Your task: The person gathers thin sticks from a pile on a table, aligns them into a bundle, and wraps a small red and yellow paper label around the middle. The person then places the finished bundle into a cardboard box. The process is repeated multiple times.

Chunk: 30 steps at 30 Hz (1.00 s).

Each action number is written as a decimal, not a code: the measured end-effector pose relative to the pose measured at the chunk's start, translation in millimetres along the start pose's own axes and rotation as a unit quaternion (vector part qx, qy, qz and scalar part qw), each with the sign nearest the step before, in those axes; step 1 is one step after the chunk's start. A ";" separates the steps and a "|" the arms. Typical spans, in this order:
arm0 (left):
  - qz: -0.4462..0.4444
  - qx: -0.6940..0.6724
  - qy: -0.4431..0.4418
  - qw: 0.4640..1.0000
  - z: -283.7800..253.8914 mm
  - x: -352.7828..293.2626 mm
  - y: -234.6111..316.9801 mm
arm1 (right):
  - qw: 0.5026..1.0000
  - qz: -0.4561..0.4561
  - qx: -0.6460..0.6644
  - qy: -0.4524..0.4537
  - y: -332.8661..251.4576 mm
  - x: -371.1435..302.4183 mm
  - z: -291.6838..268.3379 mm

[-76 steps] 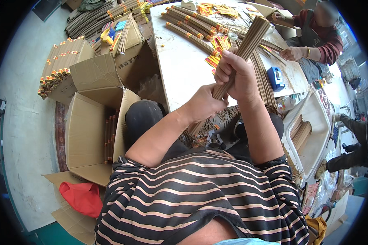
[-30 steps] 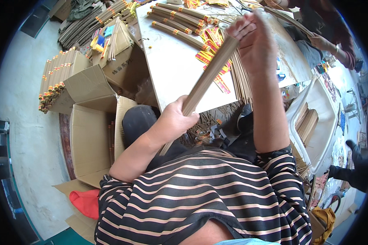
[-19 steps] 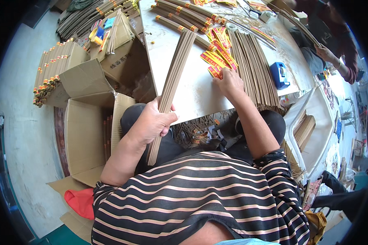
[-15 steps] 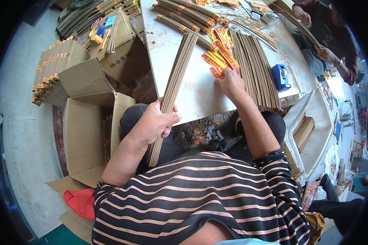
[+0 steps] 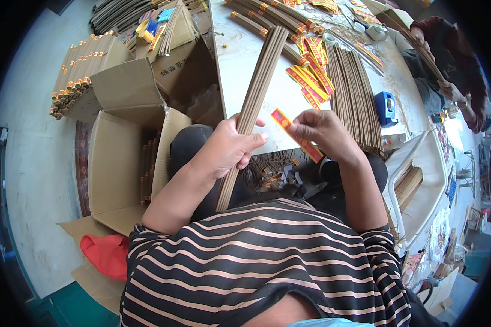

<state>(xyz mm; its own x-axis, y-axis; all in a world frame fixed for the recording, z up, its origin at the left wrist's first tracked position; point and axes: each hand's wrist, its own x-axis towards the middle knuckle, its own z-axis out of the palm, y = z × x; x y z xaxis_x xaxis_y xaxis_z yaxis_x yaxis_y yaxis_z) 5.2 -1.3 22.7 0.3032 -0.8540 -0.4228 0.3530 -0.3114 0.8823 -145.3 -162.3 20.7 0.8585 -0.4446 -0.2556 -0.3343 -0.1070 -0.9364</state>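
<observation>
My left hand [image 5: 232, 144] is wrapped round a bundle of brown incense sticks [image 5: 259, 73], which slants up over the table's near edge. Between the thumb and fingers of my right hand [image 5: 327, 133] is a red and yellow paper label [image 5: 282, 120], just right of the bundle. Beyond that hand, a loose pile of similar labels [image 5: 312, 79] lies on the white table [image 5: 240, 60]. Right of the pile, many loose incense sticks [image 5: 354, 98] lie side by side. Banded incense bundles [image 5: 251, 23] rest at the table's far side.
A blue tape dispenser [image 5: 386, 109] stands at the table's right. Left of me is an open cardboard box [image 5: 114, 163] with bundles inside; behind it, banded bundles are stacked [image 5: 79, 71]. A white bin [image 5: 420, 185] holds sticks at right. Far right, another person's hands [image 5: 450, 90] hold sticks.
My right hand has come back from the label pile toward me, carrying one label. My left hand still grips the incense bundle. The whole view has shifted slightly.
</observation>
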 end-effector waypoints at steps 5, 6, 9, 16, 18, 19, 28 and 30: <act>-0.003 0.005 -0.012 1.000 13.6 -6.1 4.2 | 1.000 -0.004 0.004 -0.031 -0.2 -24.6 15.4; -0.002 0.009 -0.015 1.000 14.9 -7.8 3.9 | 0.999 -0.011 0.006 -0.037 0.6 -27.8 17.5; 0.003 0.015 -0.031 0.999 18.8 -14.0 7.3 | 0.999 -0.023 0.027 -0.028 3.4 -32.3 24.3; 0.010 0.054 -0.041 0.998 24.6 -21.0 4.1 | 0.988 0.013 0.155 0.019 8.7 -48.2 35.8; -0.005 0.056 -0.034 0.998 21.0 -22.7 0.3 | 0.984 -0.009 0.159 0.078 4.0 -56.4 34.9; -0.016 0.056 -0.033 0.998 20.1 -23.8 -2.1 | 0.981 -0.054 0.167 0.079 1.3 -60.4 36.3; -0.028 0.111 -0.023 0.993 43.1 -22.8 -19.9 | 0.993 -0.011 0.087 0.080 -9.8 -56.5 56.0; -0.039 0.115 -0.020 0.992 43.1 -23.5 -20.1 | 0.993 -0.005 0.089 0.079 -9.4 -56.2 56.2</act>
<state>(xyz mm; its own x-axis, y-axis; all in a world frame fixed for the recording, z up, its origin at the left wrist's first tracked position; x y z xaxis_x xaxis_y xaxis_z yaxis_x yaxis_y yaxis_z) -47.1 7.0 23.9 0.2465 -0.8374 -0.4878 0.1619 -0.4607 0.8727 -168.5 -86.3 30.3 0.7847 -0.5803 -0.2181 -0.2391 0.0412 -0.9701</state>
